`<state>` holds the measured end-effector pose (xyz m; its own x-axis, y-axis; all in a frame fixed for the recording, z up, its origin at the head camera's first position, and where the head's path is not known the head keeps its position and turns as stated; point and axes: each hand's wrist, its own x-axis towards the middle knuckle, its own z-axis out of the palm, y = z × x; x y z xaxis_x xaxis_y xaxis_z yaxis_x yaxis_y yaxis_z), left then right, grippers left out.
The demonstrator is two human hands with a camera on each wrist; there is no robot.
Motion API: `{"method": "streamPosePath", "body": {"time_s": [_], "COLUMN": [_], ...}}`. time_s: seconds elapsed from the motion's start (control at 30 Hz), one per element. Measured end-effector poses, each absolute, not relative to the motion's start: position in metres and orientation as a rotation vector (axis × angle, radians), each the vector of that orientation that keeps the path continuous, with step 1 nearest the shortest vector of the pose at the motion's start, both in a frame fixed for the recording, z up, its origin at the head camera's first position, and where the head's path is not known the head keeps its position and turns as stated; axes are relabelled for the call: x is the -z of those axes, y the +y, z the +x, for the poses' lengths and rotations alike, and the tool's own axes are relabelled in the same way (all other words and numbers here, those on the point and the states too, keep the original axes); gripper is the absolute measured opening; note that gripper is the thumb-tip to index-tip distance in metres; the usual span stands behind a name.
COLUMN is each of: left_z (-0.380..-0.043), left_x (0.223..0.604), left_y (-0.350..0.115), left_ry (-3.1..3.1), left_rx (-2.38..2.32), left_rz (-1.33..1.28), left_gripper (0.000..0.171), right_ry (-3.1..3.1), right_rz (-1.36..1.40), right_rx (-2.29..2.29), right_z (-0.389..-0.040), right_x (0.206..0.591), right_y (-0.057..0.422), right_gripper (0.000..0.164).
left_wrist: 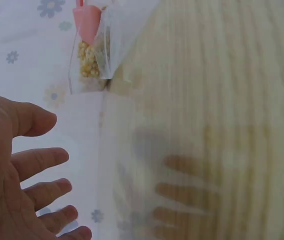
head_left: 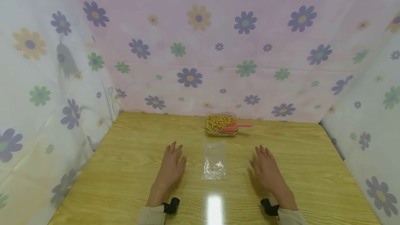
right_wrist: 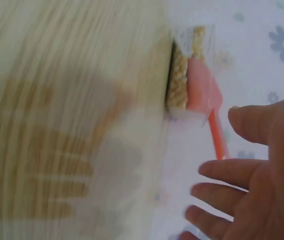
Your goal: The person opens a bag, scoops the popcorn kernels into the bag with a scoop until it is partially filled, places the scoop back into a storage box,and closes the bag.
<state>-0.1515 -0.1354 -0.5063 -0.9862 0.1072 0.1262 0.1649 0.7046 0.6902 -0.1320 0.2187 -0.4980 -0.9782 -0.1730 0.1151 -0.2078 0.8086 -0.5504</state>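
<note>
A clear plastic bag [head_left: 214, 162] lies flat on the table between the two hands. Behind it stands a clear container [head_left: 221, 134] filled with yellow corn kernels [head_left: 217, 121]. A pink scoop [head_left: 229, 128] rests on the kernels, its handle sticking out to the right over the rim. To the left of the bag is my left hand [head_left: 171, 167], fingers spread and holding nothing. My right hand [head_left: 267, 169], likewise extended with nothing in it, is on the bag's right. Both wrist views show the fingers apart from the container and scoop.
The wood-grain table [head_left: 125, 162] meets a flower-patterned cloth [head_left: 200, 55] at the back, and similar cloth hangs at both sides. A bright light reflection falls on the table's front middle. Each wrist carries a black device [head_left: 172, 206].
</note>
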Motion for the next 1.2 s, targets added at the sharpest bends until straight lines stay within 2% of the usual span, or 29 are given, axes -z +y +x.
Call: {"method": "streamPosePath", "body": {"time_s": [0.2, 0.47, 0.6, 0.83, 1.2], "left_z": [-0.163, -0.178, -0.186, -0.197, -0.207], "left_x": [0.501, 0.501, 0.503, 0.502, 0.504], "left_y": [-0.119, -0.093, -0.084, -0.076, -0.065], "left_ry": [-2.715, -2.763, -2.757, -2.759, -2.653], "left_rx": [1.299, 1.267, 1.304, 1.542, 1.837], "left_rz": [-0.216, -0.129, -0.09, 0.134, 0.258], "left_gripper": [0.039, 0.03, 0.029, 0.032, 0.031], "right_ry": [-2.81, -2.712, -2.655, -2.681, -2.64], "right_rz": [0.275, 0.02, -0.107, -0.214, -0.255], "right_rx": [-1.288, -1.602, -1.725, -1.826, -1.949], "right_z": [-0.137, -0.165, -0.186, -0.208, -0.217], "right_x": [0.499, 0.502, 0.507, 0.509, 0.512], "right_y": [0.202, 0.179, 0.17, 0.155, 0.147], "right_gripper": [0.046, 0.029, 0.029, 0.039, 0.029]}}
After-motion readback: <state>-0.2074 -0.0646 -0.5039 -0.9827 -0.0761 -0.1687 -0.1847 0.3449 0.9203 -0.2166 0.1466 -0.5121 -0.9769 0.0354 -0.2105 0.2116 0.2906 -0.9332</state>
